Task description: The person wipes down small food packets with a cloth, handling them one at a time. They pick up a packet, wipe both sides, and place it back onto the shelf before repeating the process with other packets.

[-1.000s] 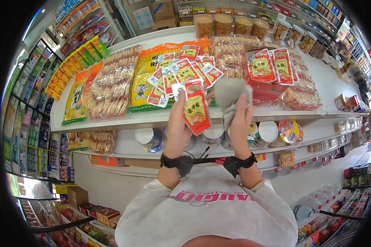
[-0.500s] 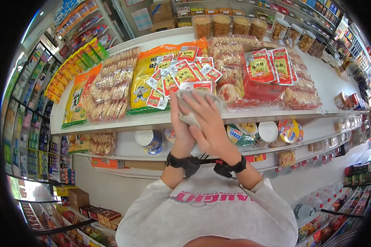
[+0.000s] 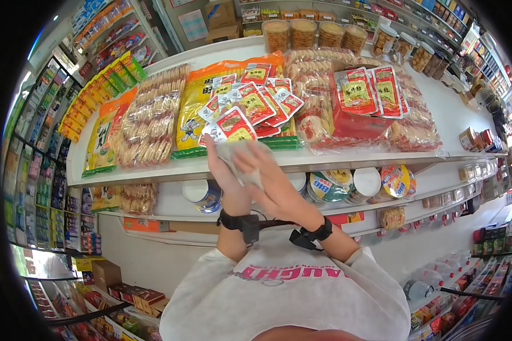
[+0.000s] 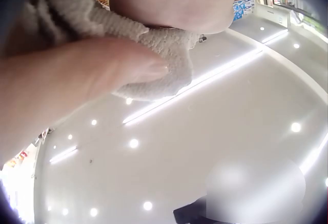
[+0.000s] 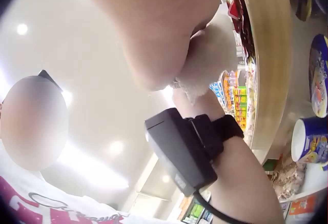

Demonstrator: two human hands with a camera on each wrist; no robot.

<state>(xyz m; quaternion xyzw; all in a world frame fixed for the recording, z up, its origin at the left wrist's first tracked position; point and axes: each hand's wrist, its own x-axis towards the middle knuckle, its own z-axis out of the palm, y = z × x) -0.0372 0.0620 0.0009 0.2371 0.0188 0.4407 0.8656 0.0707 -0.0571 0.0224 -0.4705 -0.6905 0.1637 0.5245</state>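
In the head view my left hand (image 3: 228, 181) holds a red and white snack packet (image 3: 237, 129), its printed top end jutting out beyond the fingers. A pale grey cloth (image 3: 228, 153) covers the packet's lower part. My right hand (image 3: 276, 190) lies across that cloth with fingers extended, pressing it against the packet; those fingers are blurred. The left wrist view has the left thumb (image 4: 118, 62) lying over the knobbly cloth (image 4: 171, 60). From the right wrist, the cloth (image 5: 212, 55) bulges out below the right palm (image 5: 154, 34). The left hand's other fingers are hidden behind the packet.
Similar packets (image 3: 256, 105) lie heaped on a yellow bag (image 3: 188, 122) just beyond the hands. A red box (image 3: 358, 125) of packets stands to the right. Bagged round crackers (image 3: 153, 122) share the counter (image 3: 324, 162). Tubs (image 3: 330, 186) sit on the shelf below.
The right hand has come from the right with the cloth and laid it over the packet. Both hands, packet and cloth have then shifted left, with the packet tilting.
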